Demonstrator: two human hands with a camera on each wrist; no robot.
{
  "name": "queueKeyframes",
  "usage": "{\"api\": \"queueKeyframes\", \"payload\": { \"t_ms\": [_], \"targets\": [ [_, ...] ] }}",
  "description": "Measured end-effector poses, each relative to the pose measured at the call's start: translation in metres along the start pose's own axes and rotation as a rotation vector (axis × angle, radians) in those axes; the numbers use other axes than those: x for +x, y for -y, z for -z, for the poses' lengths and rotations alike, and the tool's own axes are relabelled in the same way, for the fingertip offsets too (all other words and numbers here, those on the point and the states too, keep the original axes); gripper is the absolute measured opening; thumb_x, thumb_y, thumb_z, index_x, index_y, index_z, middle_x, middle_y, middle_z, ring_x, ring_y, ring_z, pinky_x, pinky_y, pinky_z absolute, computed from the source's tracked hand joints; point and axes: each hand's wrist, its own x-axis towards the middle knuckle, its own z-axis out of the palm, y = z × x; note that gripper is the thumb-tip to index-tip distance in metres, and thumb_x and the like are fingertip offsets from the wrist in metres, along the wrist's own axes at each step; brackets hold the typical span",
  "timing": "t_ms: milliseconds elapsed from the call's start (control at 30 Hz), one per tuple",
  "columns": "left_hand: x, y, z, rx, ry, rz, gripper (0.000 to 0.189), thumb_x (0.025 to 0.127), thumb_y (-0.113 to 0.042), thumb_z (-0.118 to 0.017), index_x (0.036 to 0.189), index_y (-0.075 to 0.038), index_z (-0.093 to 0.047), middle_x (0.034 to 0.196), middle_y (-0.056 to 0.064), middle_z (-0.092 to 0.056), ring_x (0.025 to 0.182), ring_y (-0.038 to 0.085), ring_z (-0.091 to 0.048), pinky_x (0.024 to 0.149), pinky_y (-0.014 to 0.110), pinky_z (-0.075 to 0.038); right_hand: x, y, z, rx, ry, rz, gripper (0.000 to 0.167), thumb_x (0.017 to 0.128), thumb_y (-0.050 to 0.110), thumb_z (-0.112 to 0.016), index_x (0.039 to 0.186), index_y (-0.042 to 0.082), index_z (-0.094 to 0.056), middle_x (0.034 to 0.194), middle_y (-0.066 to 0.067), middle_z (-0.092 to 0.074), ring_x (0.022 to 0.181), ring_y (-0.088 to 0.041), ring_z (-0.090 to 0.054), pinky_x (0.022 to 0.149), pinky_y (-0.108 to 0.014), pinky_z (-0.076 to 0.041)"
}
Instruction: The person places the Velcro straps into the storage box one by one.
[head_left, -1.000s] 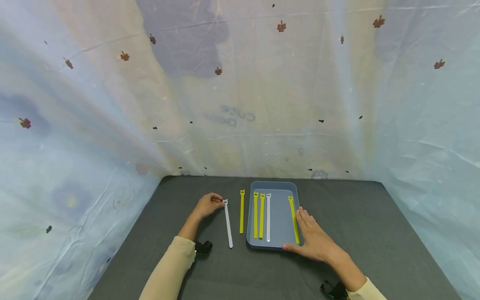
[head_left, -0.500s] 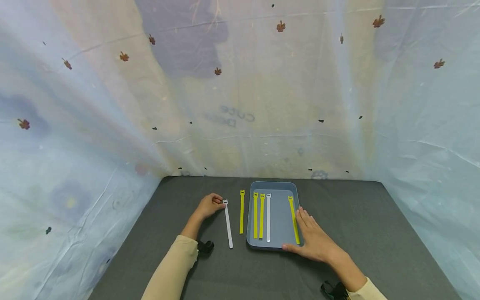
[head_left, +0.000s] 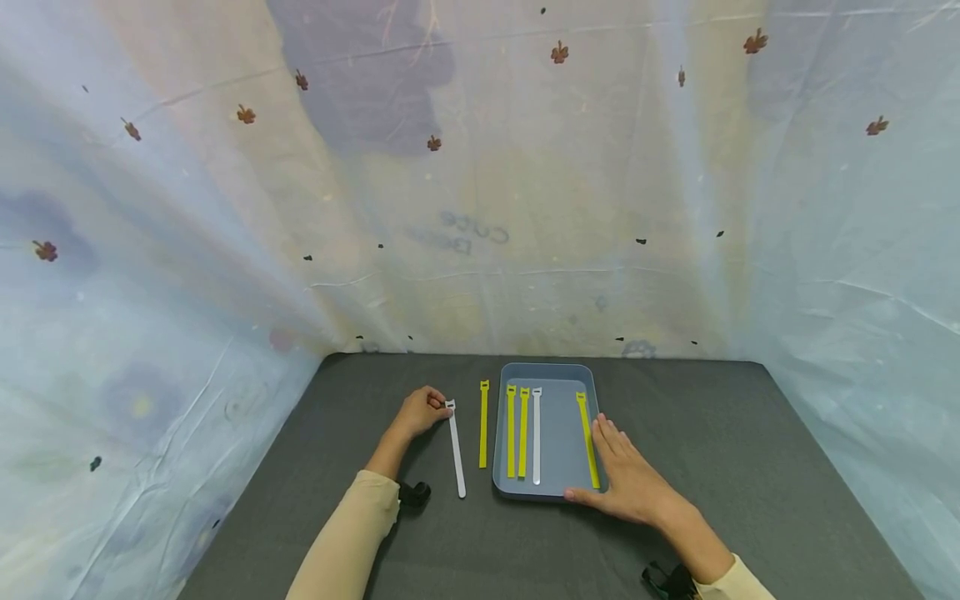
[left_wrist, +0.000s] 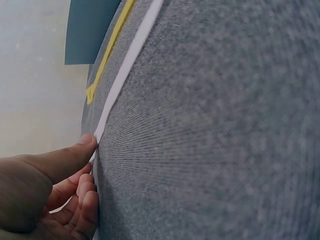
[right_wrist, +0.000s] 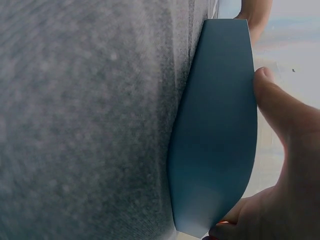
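A white cable strap with a slotted head lies on the dark cloth left of the tray. My left hand pinches it at the head end, thumb on top, as the left wrist view shows with the white cable strap. Right of it lies a yellow cable strap, parallel and untouched. My right hand rests against the blue-grey tray, its fingers straight along the right wall and its thumb at the front rim. In the right wrist view the thumb touches the top of the tray's wall.
Inside the tray, two yellow straps and a white strap stand side by side at the left. Another yellow strap slants along the right side. A patterned curtain rises behind the dark cloth-covered table.
My left forearm has shifted slightly to the right, while the hand stays at the white strap's head. The right hand, tray and straps have not visibly moved.
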Motion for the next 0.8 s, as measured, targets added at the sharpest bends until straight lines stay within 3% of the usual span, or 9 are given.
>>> {"api": "queueKeyframes", "payload": {
  "t_ms": [533, 800],
  "targets": [
    [-0.0045, -0.0004, 0.0000, 0.052, 0.005, -0.038, 0.018, 0.097, -0.012, -0.082, 0.103, 0.000, -0.069, 0.099, 0.012, -0.062, 0.085, 0.023, -0.057, 0.077, 0.040, -0.053, 0.0010, -0.0029, -0.0038, -0.011, -0.012, 0.002, 0.132, 0.087, 0.079, -0.072, 0.166, -0.012, -0.019, 0.174, -0.032, -0.015, 0.162, -0.048, -0.018, 0.130, -0.064, -0.021],
    [-0.0042, 0.0031, -0.0011, 0.043, -0.002, -0.087, 0.013, 0.097, -0.009, -0.081, 0.096, -0.002, -0.070, 0.088, 0.007, -0.064, 0.077, 0.018, -0.056, 0.068, 0.031, -0.049, 0.0013, -0.0038, -0.0040, -0.012, -0.014, -0.001, 0.132, 0.087, 0.081, -0.070, 0.166, -0.012, -0.019, 0.175, -0.031, -0.014, 0.162, -0.047, -0.018, 0.131, -0.064, -0.021]
  ]
}}
